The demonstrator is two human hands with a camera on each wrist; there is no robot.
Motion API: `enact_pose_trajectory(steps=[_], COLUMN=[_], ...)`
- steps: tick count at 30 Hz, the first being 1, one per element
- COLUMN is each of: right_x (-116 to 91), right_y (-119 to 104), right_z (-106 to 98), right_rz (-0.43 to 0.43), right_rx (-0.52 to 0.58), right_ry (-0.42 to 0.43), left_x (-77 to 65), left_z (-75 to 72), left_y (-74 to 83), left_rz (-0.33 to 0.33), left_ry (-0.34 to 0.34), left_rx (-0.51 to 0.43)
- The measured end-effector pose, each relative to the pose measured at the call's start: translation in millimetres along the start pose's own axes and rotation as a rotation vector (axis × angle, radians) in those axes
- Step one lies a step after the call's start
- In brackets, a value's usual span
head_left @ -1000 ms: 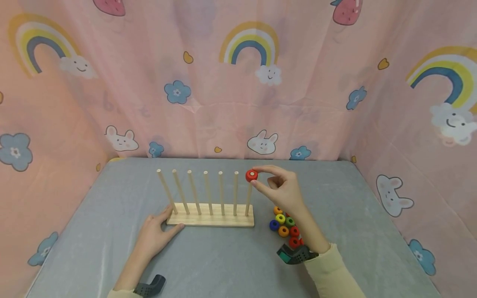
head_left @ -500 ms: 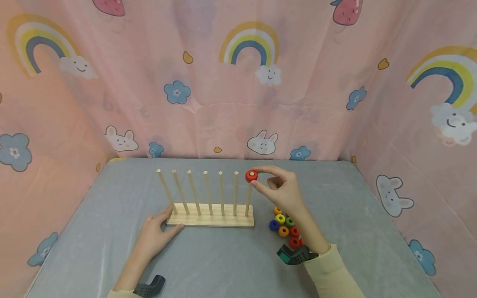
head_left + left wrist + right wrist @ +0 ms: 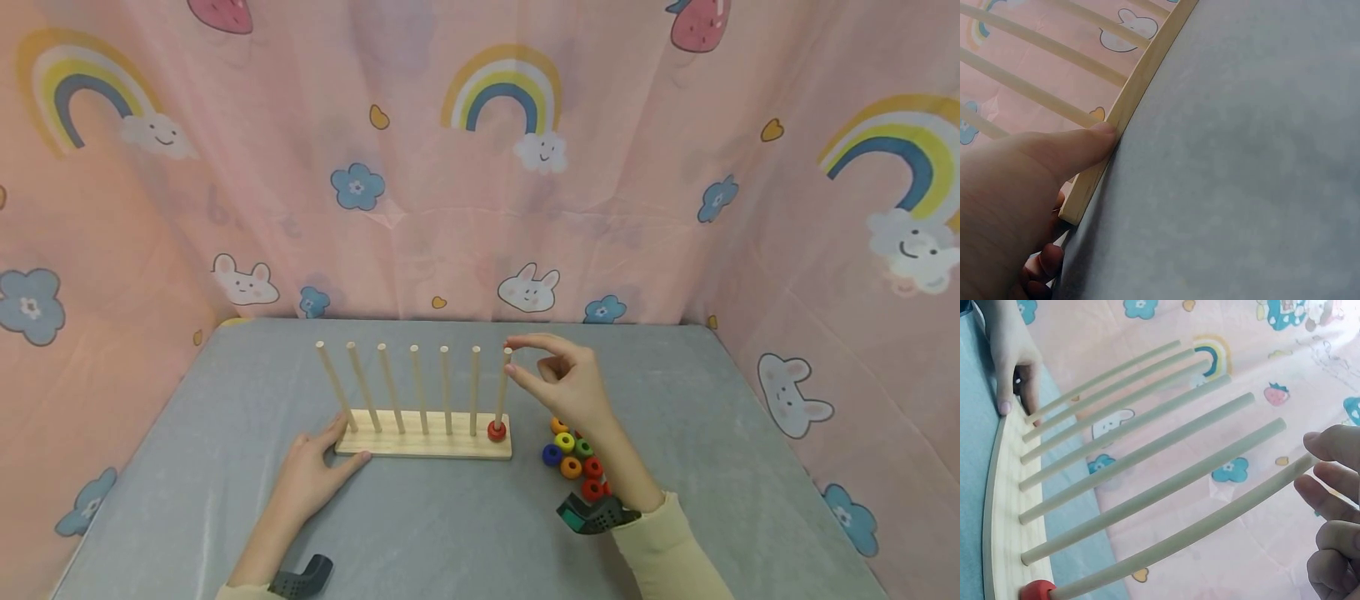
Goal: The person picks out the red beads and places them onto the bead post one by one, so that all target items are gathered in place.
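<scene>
Letting go was the change I caught: the red ring (image 3: 497, 435), held between thumb and forefinger half a second earlier, now lay around the foot of the end peg (image 3: 502, 387), straight below the right hand (image 3: 566, 379). Those two fingers stood parted about the peg's tip, gripping nothing; whether they touched it, I couldn't tell. The left hand (image 3: 311, 471) gripped the opposite end of the wooden base (image 3: 423, 446). I judged that ring seated, with the loose rings (image 3: 566, 461) beside the right wrist unthreaded.
</scene>
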State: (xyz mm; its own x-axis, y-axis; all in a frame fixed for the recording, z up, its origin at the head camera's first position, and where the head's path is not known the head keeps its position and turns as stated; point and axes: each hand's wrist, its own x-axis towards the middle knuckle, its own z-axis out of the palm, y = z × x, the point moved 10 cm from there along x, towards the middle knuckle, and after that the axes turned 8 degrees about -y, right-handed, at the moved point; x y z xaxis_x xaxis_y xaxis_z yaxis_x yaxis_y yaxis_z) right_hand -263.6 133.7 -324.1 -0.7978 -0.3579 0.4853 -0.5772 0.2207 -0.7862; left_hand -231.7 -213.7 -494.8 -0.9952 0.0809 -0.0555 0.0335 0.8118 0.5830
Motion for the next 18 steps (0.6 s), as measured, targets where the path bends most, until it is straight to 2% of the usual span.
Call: enact_pose_trajectory(steps=[18], right_x=[-5.6], right_y=[2.9], right_z=[-4.0], right_rz=[0.003], right_rx=[-0.013], right_ry=[-0.003], left_x=[-0.2], left_z=[0.9], left_y=[-0.3], left_rz=[0.003], left_ry=[0.006], left_rx=[-0.002])
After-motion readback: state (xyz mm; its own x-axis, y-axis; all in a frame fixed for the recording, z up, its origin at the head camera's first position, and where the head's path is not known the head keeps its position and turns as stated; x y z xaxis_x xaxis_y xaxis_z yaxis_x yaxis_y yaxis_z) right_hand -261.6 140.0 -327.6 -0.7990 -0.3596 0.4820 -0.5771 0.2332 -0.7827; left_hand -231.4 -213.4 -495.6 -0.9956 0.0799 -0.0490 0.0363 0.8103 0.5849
